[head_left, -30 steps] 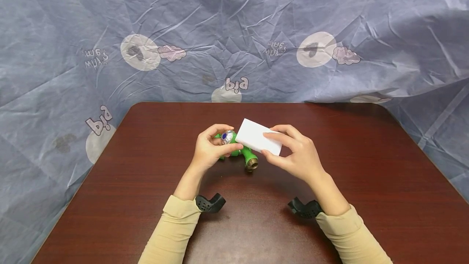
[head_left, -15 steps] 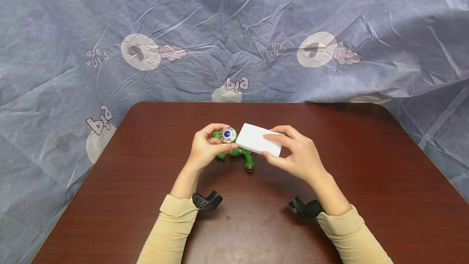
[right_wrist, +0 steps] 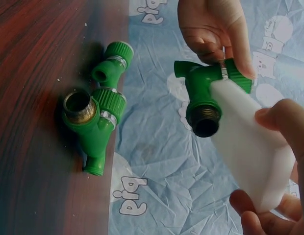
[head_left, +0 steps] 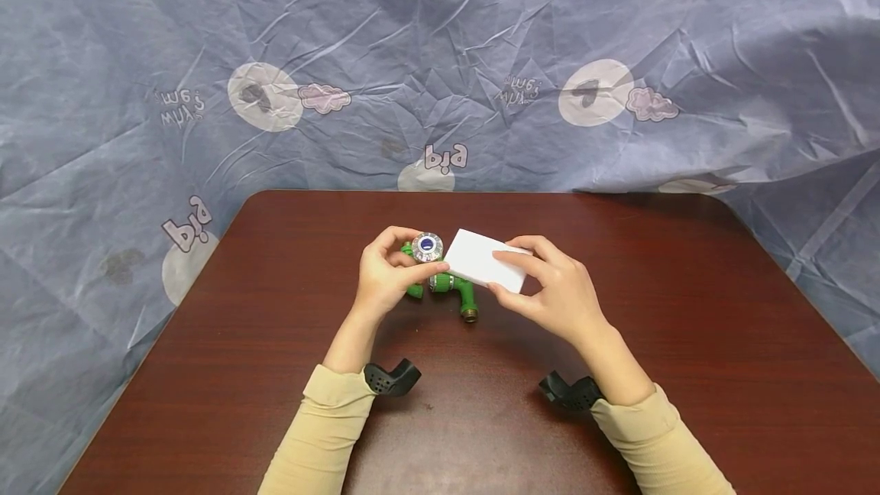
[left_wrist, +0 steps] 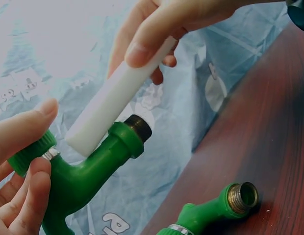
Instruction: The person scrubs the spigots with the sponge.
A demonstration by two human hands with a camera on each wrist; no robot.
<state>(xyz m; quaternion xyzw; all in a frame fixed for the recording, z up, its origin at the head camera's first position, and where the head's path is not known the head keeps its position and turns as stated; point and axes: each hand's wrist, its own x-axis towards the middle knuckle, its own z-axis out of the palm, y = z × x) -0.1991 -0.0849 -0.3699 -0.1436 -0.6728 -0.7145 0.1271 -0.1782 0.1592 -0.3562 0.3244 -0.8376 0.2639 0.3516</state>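
Note:
In the head view my left hand (head_left: 385,273) grips a green tap by its knob (head_left: 428,247), whose face shows a silver ring and a blue centre. The left wrist view shows this tap's green body (left_wrist: 83,181) with a dark threaded end. My right hand (head_left: 560,281) pinches a white sponge block (head_left: 484,260) between thumb and fingers. The sponge's near end lies right alongside the tap's neck, close to the knob, in both wrist views. My left thumb is stretched along the knob's side.
Below my hands, two more green taps lie on the dark red-brown table (head_left: 481,403): one tap (right_wrist: 90,132) with a brass threaded end, and another tap (right_wrist: 115,61) beside it. A blue-grey printed cloth (head_left: 440,59) hangs behind the table.
My left hand has shifted slightly left and up and turned the held tap, so the knob's face points more toward the head camera. The sponge has tilted slightly, staying beside the tap.

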